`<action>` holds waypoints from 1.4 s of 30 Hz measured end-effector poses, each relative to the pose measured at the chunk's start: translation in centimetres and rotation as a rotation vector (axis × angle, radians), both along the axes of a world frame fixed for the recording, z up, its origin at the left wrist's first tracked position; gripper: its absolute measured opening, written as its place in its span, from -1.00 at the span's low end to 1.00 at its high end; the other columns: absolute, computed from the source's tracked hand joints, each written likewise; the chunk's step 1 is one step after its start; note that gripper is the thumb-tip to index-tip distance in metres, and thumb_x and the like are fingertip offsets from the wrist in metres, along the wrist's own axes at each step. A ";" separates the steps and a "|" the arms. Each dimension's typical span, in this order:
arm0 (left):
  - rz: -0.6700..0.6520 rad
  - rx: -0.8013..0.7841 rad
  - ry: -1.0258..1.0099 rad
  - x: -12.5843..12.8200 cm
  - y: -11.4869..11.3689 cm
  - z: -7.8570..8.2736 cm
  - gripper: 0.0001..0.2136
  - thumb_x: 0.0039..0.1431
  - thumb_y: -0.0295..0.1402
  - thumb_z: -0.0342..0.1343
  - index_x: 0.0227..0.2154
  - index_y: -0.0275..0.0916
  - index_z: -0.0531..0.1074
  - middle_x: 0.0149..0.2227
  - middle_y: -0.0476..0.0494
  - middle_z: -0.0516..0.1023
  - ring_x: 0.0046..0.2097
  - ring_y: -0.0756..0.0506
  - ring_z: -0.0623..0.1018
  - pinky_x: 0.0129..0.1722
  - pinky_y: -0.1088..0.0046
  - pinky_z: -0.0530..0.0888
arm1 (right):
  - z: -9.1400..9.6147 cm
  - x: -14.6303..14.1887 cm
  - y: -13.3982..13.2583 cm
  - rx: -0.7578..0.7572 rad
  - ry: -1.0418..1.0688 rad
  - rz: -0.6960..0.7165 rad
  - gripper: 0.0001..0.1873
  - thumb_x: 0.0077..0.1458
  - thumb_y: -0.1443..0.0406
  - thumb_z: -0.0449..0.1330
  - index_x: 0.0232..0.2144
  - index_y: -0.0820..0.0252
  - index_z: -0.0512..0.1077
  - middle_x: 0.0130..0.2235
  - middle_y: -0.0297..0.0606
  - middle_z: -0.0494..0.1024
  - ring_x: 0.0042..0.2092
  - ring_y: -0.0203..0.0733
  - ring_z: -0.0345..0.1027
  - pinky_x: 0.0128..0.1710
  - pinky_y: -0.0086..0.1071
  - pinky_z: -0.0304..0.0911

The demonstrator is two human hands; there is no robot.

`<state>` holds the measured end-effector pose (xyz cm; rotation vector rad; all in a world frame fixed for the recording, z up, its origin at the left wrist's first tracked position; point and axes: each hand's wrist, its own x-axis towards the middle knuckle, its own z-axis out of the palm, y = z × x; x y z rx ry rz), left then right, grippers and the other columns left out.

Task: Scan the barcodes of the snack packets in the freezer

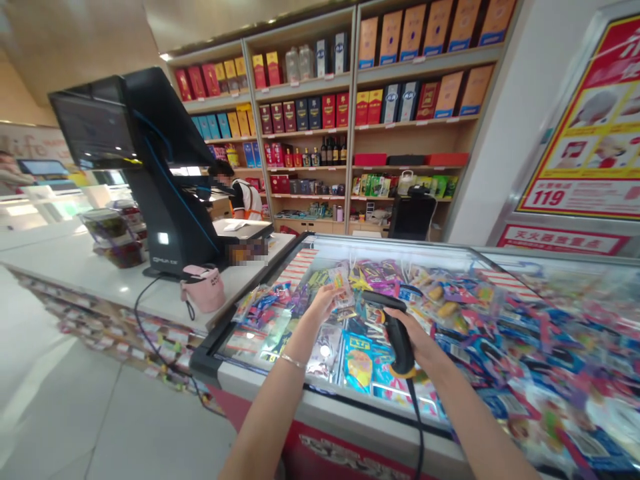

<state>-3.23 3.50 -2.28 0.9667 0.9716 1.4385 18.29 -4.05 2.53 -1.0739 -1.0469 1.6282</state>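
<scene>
Left hand point(324, 300): pinching a small packet point(341, 285) over the freezer point(350, 407).
Right hand point(417, 341): gripping the scanner point(395, 327).
Tip: aiming the scanner straight at the packet's code is probably working best.

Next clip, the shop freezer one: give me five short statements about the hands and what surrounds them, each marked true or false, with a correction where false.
1. The right hand grips a black barcode scanner. True.
2. The left hand holds a small packet above the freezer. True.
3. The scanner is cordless. False: a black cable hangs from its handle.
4. The pink pouch lies inside the freezer. False: it sits on the white counter, beside the black register terminal.
5. The left wrist is bare. False: it wears a thin bracelet.
</scene>
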 end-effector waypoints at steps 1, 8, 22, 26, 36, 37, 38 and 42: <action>-0.018 -0.014 -0.014 0.0 -0.1 0.0 -0.68 -0.17 -0.29 0.34 -0.32 -0.34 0.51 -0.33 -0.22 0.61 -0.29 -0.15 0.59 -0.26 0.35 0.51 | -0.1 0.2 -0.1 -0.005 0.014 0.021 -0.80 -0.04 0.21 0.20 -0.55 0.23 0.42 -0.68 -0.29 0.43 -0.64 -0.30 0.29 -0.64 -0.49 0.27; -0.074 -0.181 -0.111 -0.5 -0.6 0.9 -0.73 -0.03 -0.30 0.23 -0.26 -0.32 0.47 -0.30 -0.23 0.59 -0.27 -0.15 0.59 -0.26 0.34 0.51 | -0.9 0.9 0.0 0.151 -0.074 0.103 -0.71 -0.10 0.12 0.25 -0.47 0.27 0.49 -0.60 -0.25 0.50 -0.56 -0.25 0.36 -0.56 -0.45 0.26; -0.040 -0.219 -0.056 -0.5 -0.5 0.8 -0.78 0.05 -0.28 0.20 -0.26 -0.29 0.45 -0.34 -0.20 0.58 -0.32 -0.12 0.58 -0.38 0.42 0.48 | -1.2 0.1 -0.1 0.222 -0.145 0.176 -0.63 -0.15 0.10 0.34 -0.35 0.26 0.49 -0.38 -0.20 0.61 -0.57 -0.31 0.37 -0.54 -0.43 0.30; -0.045 -0.224 -0.053 -0.5 -0.6 0.7 -0.78 0.05 -0.28 0.20 -0.26 -0.29 0.45 -0.39 -0.16 0.58 -0.39 -0.05 0.55 -0.41 0.47 0.45 | -0.7 -0.1 -0.5 0.203 -0.153 0.193 -0.67 -0.17 0.14 0.36 -0.38 0.25 0.47 -0.40 -0.21 0.61 -0.58 -0.31 0.37 -0.54 -0.43 0.29; -0.067 -0.206 -0.032 -0.3 -0.6 0.8 -0.72 0.04 -0.25 0.22 -0.21 -0.30 0.45 -0.35 -0.17 0.57 -0.38 -0.03 0.54 -0.45 0.53 0.40 | -1.0 -0.2 -0.4 0.219 -0.184 0.187 -0.64 -0.19 0.14 0.37 -0.37 0.26 0.45 -0.41 -0.24 0.59 -0.57 -0.31 0.36 -0.55 -0.43 0.27; -0.065 -0.209 -0.025 -0.4 -0.6 0.8 -0.72 0.04 -0.25 0.21 -0.21 -0.30 0.46 -0.34 -0.17 0.57 -0.39 -0.02 0.53 -0.46 0.54 0.40 | -1.2 -0.1 -0.3 0.219 -0.185 0.189 -0.64 -0.19 0.14 0.37 -0.37 0.26 0.45 -0.41 -0.24 0.59 -0.56 -0.31 0.36 -0.55 -0.43 0.27; -0.066 -0.211 -0.020 -0.4 -0.6 0.9 -0.71 0.04 -0.25 0.21 -0.21 -0.30 0.46 -0.34 -0.18 0.57 -0.39 -0.01 0.53 -0.46 0.55 0.39 | -1.4 -0.1 -0.2 0.219 -0.187 0.190 -0.64 -0.19 0.14 0.36 -0.37 0.26 0.45 -0.40 -0.24 0.59 -0.56 -0.31 0.36 -0.54 -0.43 0.28; -0.074 -0.211 -0.023 -0.5 -0.8 0.9 -0.71 0.05 -0.25 0.21 -0.19 -0.30 0.46 -0.31 -0.19 0.57 -0.39 0.00 0.52 -0.45 0.55 0.39 | -1.7 -0.1 0.0 0.222 -0.191 0.196 -0.65 -0.18 0.14 0.36 -0.37 0.26 0.45 -0.38 -0.22 0.59 -0.54 -0.29 0.38 -0.53 -0.41 0.29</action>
